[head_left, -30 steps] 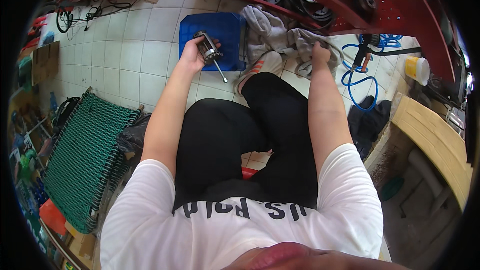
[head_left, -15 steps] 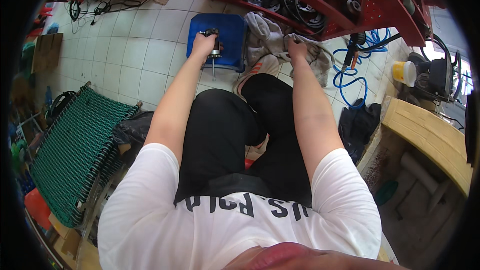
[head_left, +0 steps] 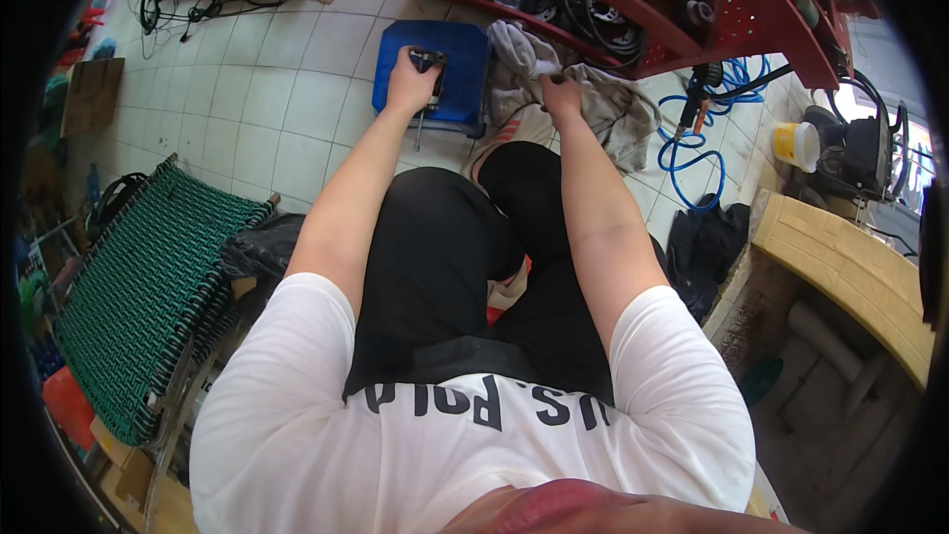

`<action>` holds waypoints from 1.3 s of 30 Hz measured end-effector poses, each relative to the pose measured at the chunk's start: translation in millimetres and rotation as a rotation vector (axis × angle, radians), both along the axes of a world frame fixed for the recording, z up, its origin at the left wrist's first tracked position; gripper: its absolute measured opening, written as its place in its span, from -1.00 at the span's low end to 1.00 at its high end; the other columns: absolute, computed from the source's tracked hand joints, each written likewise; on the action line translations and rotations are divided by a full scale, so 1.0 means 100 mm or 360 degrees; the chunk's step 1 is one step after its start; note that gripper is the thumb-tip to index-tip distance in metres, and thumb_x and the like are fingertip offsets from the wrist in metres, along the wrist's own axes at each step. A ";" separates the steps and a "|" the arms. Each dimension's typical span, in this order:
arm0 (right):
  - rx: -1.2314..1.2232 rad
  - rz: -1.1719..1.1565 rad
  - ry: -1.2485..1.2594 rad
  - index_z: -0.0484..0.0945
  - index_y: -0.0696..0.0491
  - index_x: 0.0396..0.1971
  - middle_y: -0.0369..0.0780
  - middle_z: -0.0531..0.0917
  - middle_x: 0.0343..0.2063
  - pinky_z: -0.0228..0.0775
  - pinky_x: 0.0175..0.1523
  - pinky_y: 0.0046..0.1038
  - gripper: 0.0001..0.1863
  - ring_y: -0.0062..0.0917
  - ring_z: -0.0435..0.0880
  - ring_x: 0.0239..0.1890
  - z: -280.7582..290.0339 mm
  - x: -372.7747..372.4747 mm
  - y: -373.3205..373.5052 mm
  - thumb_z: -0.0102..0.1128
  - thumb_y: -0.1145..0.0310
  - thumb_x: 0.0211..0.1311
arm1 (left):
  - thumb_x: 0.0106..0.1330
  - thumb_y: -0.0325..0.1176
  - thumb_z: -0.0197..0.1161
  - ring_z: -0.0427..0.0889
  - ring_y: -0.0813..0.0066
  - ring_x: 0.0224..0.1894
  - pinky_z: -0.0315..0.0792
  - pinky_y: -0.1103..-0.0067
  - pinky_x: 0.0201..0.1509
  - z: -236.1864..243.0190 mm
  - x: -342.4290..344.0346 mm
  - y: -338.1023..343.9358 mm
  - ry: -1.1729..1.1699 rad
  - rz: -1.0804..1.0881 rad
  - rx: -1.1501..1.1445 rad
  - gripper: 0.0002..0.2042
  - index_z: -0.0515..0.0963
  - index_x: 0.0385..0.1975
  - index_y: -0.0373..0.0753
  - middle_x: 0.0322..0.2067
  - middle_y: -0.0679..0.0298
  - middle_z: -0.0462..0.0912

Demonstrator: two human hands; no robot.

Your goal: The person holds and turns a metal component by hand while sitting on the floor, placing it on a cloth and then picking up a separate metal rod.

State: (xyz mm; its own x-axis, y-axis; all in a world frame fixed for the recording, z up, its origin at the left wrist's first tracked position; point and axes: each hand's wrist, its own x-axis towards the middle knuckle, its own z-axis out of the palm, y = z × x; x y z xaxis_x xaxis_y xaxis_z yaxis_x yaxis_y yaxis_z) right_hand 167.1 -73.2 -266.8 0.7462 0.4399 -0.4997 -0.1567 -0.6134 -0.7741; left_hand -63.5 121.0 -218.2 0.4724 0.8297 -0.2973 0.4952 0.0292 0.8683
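Note:
My left hand (head_left: 407, 81) is closed round a metal mechanical part (head_left: 435, 87) with a dark top and a thin shaft (head_left: 419, 133) pointing towards me. It holds the part over a blue plastic stool (head_left: 393, 38) on the floor; the fingers' far side is hidden. Just right of the stool, my right hand (head_left: 561, 97) is closed on a crumpled grey cloth (head_left: 618, 124). Its fingertips are small and partly hidden in the folds.
Beyond the stool stands a red metal rack (head_left: 682, 35) of wheels and parts. A blue air hose (head_left: 674, 153) coils at right, near a yellow-and-white bucket (head_left: 797, 145). At left lies a green woven folding bed (head_left: 158, 287); cardboard (head_left: 840, 267) covers something at right.
My right hand has moved left towards the stool, and cloth folds have shifted with it. My left hand and the metal part have turned slightly and moved a little right and away.

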 end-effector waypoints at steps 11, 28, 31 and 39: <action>-0.0083 0.0079 0.0033 0.60 0.22 0.04 -0.11 0.72 -0.12 0.68 -0.37 -0.33 -0.41 -0.36 0.75 -0.21 -0.02 -0.04 -0.04 0.38 0.03 0.19 | 0.36 -0.43 0.32 0.74 0.31 -0.29 0.71 0.42 -0.37 -0.12 -0.02 -0.04 -0.0489 0.0092 -0.0202 -0.63 0.39 0.10 -0.29 -0.18 0.15 0.66; 0.0312 0.0142 0.0612 0.59 0.15 -0.02 -0.29 0.54 -0.45 0.62 -0.25 -0.33 -0.60 -0.54 0.53 -0.44 0.03 -0.30 0.39 0.17 0.13 0.37 | 0.45 -0.40 0.24 0.78 0.16 -0.14 0.72 0.32 -0.19 0.01 -0.24 0.12 -0.1054 0.0434 -0.0686 -0.73 0.43 0.08 -0.22 -0.01 0.08 0.69; 0.0590 0.0191 0.1009 0.52 0.09 -0.07 -0.38 0.33 -0.57 0.58 -0.21 -0.31 -0.70 -0.62 0.34 -0.56 0.32 -0.54 0.65 0.07 0.18 0.43 | 0.41 -0.48 0.26 0.78 0.19 -0.13 0.69 0.38 -0.13 0.00 -0.20 0.14 -0.1095 0.0396 -0.0664 -0.69 0.45 0.12 -0.22 -0.04 0.11 0.70; 0.0842 -0.0064 0.1305 0.31 0.11 -0.04 -0.30 0.36 -0.46 0.72 -0.17 -0.18 -0.79 -0.65 0.30 -0.64 0.43 -1.01 1.05 -0.09 0.30 0.50 | 0.31 -0.63 0.29 0.74 0.35 -0.05 0.61 0.54 0.04 0.05 -0.10 0.15 -0.1154 0.0217 -0.0549 -0.63 0.52 0.12 -0.32 -0.06 0.15 0.72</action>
State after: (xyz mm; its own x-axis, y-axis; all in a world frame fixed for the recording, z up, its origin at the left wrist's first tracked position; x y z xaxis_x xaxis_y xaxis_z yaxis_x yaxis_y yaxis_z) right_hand 66.1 32.2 -223.5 0.2745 0.7386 -0.6157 -0.7826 -0.2006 -0.5894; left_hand -73.9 135.9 -213.5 0.5470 0.8115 -0.2056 -0.2141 0.3730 0.9028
